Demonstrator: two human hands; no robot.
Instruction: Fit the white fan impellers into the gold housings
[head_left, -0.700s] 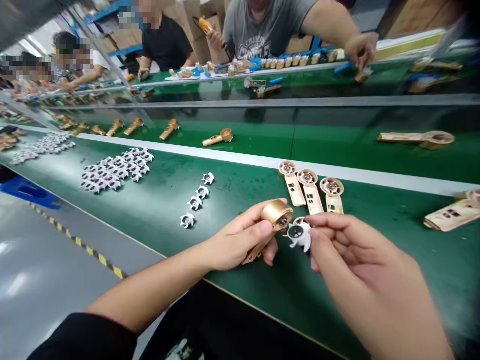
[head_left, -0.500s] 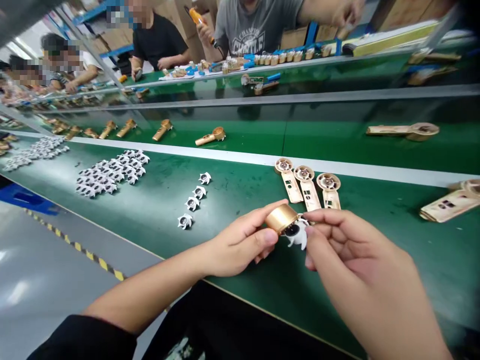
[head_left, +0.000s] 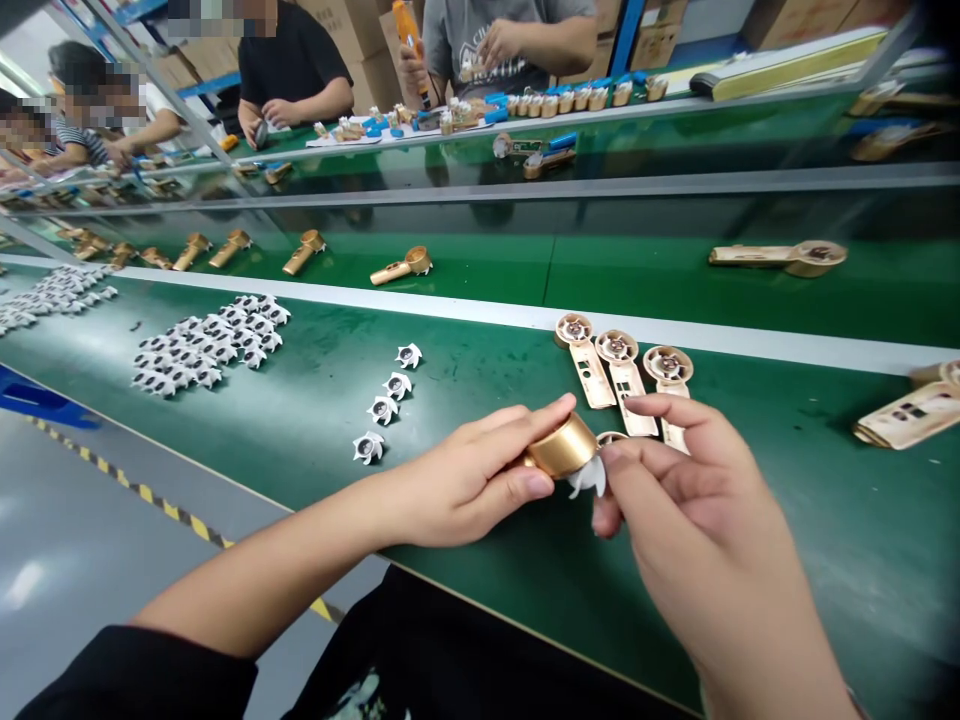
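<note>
My left hand (head_left: 465, 480) is wrapped round a gold fan housing (head_left: 564, 447), its round end tipped toward my right hand. A white fan blade (head_left: 587, 479) sits against the open side of that housing, partly hidden by it. My right hand (head_left: 697, 510) pinches the blade between thumb and a finger, while its index finger is raised off it. Just beyond my hands lie three gold fan housings (head_left: 616, 347) with their ring ends pointing away. Left of my left hand, several loose white fan blades (head_left: 384, 409) form a short row on the green bench.
Many more white fan blades (head_left: 214, 345) are grouped at left. Gold housings (head_left: 306, 252) lie along the green strip behind the white line (head_left: 480, 312). Another housing (head_left: 911, 410) rests at right. Co-workers sit across the bench, one gripping an orange tool (head_left: 407, 30).
The white fan blade has gone further under the gold housing, and its dark hub is now hidden. My right index finger has lifted. Across the bench, a co-worker's outstretched arm has come in.
</note>
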